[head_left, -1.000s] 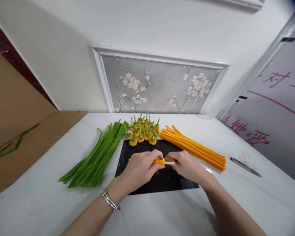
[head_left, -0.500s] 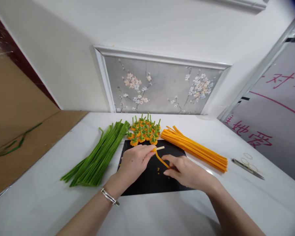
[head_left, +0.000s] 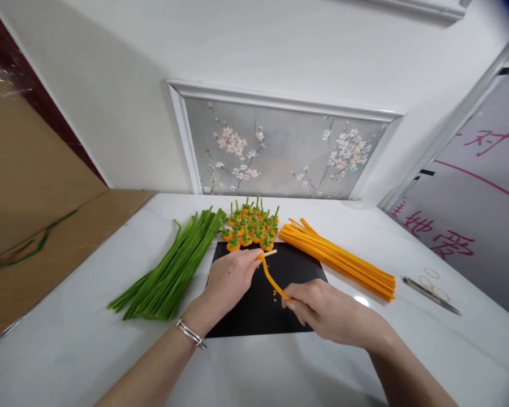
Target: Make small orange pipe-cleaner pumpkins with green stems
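Observation:
Over the black mat (head_left: 258, 316), my left hand (head_left: 234, 277) pinches a pale stick (head_left: 270, 252) with an orange strip wound round it. The loose end of that orange fuzzy strip (head_left: 273, 281) curves down to my right hand (head_left: 318, 308), whose thumb and fingers grip its tip. Just behind the mat stand several small orange pumpkin-like pieces (head_left: 246, 239) with green stems. A bundle of green fuzzy stems (head_left: 173, 271) lies to the left, and a bundle of orange ones (head_left: 339, 257) to the right.
Metal tweezers (head_left: 431, 295) and thin rubber bands (head_left: 431, 273) lie on the white table (head_left: 365, 362) at the right. Cardboard (head_left: 68, 237) borders the left side. A wall with a flowered panel (head_left: 280, 147) rises behind. Small orange bits dot the mat.
My right hand has moved a little down, drawing the orange strip into a longer visible curve. My left hand and the pale stick have shifted slightly left.

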### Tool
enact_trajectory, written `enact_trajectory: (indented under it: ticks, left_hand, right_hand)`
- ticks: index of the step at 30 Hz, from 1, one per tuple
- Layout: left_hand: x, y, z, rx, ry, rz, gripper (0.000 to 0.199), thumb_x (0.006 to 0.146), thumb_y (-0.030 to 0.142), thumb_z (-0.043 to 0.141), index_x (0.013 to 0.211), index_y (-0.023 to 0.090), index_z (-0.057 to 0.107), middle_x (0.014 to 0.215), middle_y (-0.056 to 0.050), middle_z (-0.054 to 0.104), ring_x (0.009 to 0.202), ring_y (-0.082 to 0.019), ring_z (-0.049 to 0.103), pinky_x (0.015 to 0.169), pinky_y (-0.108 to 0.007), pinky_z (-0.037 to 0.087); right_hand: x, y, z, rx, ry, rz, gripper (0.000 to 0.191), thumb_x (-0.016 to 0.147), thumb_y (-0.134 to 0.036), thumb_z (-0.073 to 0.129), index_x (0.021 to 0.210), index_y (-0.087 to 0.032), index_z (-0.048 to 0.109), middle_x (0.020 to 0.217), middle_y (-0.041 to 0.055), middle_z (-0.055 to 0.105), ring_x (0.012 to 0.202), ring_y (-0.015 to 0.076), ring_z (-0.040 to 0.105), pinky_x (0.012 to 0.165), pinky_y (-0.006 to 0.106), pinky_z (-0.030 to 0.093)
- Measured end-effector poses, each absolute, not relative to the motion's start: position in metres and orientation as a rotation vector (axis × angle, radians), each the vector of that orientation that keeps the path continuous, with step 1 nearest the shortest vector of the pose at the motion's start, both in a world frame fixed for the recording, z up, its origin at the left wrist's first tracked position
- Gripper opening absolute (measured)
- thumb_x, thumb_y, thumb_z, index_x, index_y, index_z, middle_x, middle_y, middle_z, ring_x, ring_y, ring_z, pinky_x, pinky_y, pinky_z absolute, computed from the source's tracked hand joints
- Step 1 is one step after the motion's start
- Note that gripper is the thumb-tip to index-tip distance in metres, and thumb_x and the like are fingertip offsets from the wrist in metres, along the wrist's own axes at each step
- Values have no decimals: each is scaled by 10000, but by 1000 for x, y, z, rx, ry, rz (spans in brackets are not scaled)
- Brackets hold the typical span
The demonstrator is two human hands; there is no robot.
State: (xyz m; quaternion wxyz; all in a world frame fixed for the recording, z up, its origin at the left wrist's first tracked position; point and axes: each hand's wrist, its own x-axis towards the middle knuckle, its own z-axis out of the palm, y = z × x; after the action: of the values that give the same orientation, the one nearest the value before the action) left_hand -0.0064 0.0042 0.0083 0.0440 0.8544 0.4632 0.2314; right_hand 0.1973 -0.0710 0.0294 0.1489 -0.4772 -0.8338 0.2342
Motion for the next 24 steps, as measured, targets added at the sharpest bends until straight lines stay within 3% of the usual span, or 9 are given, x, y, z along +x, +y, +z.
enact_trajectory:
  ticks: [5, 13, 17, 24]
  left_hand:
    - [-5, 4, 5, 2708, 1316, 677, 222, 944, 242, 461, 1061, 248, 650, 914, -17, 714, 859, -194, 650, 721, -279, 442]
    - [3, -6, 5, 2767, 976, 633, 214, 899, 286, 545, 1069, 250, 671, 862, -6, 717, 791, -180, 626, 677, -275, 424]
    - [5, -7, 5, 2749, 901, 677, 203, 893, 345, 565, 996, 237, 702, 820, -7, 726, 729, -168, 619, 640, -268, 419]
    - [7, -13, 10, 2765, 689, 601, 178, 902, 292, 544, 844, 223, 698, 716, 4, 688, 639, -143, 574, 606, -258, 395]
  right_hand:
    - [202, -77, 44, -1375, -2292, 605, 268, 960, -195, 386, 720, -210, 502, 623, -34, 562, 533, 101, 503, 524, 223, 334]
    - [217, -59, 40, -1308, -1889, 256, 188, 938, -264, 462, 848, -207, 617, 697, 8, 632, 619, 140, 580, 601, 255, 428]
    - [223, -44, 31, -1320, -1785, 227, 199, 919, -269, 498, 801, -202, 643, 675, -1, 645, 602, 137, 587, 594, 252, 446]
    - [222, -25, 13, -1443, -1723, 247, 202, 876, -330, 563, 775, -204, 686, 642, -5, 645, 570, 142, 556, 557, 255, 411]
